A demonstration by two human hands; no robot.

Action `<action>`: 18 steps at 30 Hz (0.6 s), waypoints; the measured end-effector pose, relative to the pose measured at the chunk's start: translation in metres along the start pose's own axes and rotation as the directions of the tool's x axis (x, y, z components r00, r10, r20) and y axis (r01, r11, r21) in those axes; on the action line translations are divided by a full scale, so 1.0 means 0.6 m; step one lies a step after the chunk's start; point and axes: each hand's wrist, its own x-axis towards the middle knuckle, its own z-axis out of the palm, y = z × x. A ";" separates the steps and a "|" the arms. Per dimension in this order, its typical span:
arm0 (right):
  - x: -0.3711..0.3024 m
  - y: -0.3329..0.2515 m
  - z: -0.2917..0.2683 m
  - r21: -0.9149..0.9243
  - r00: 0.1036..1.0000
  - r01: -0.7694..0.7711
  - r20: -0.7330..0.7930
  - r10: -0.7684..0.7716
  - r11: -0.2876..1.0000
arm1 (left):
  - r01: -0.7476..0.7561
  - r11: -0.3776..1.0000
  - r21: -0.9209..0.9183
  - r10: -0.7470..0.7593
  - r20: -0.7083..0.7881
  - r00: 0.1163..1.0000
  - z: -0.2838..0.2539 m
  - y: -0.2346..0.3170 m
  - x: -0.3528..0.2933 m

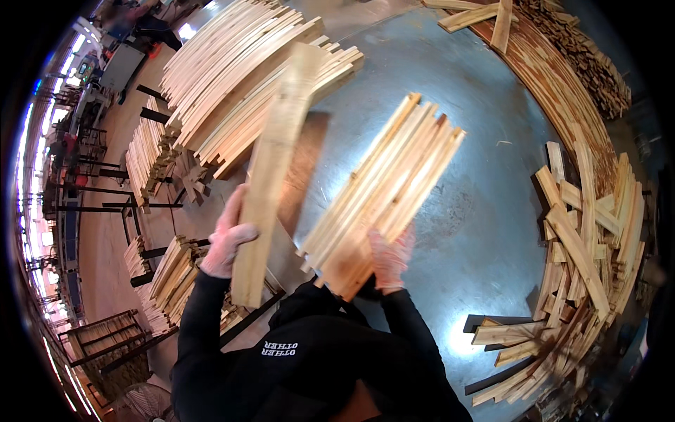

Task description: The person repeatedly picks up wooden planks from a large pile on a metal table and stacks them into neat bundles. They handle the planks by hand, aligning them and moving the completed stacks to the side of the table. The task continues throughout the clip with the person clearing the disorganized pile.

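My left hand (pixel 228 235), in a pale glove, is closed around the lower part of a long, flat wooden board (pixel 274 158). That board is raised and tilted, its far end slightly blurred and reaching toward a big stack. On the grey metal table lies a row of wooden boards (pixel 394 169) side by side, their ends uneven. At the row's near right edge is my gloved right hand (pixel 391 257), its thumb over the near end of a board (pixel 349 271) and its other fingers partly hidden.
A large stack of boards (pixel 225 77) stands at the far left. Black metal rack arms (pixel 151 116) carry more boards at the left. Loose, crossed boards (pixel 576 239) are heaped along the right of the table (pixel 464 204). Another person (pixel 156 27) is at the far left.
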 end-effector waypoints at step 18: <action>0.100 -0.097 0.027 -0.388 0.863 0.474 0.385 -0.327 0.790 | -0.375 0.885 0.277 0.296 0.289 0.911 -0.058 -0.038 0.058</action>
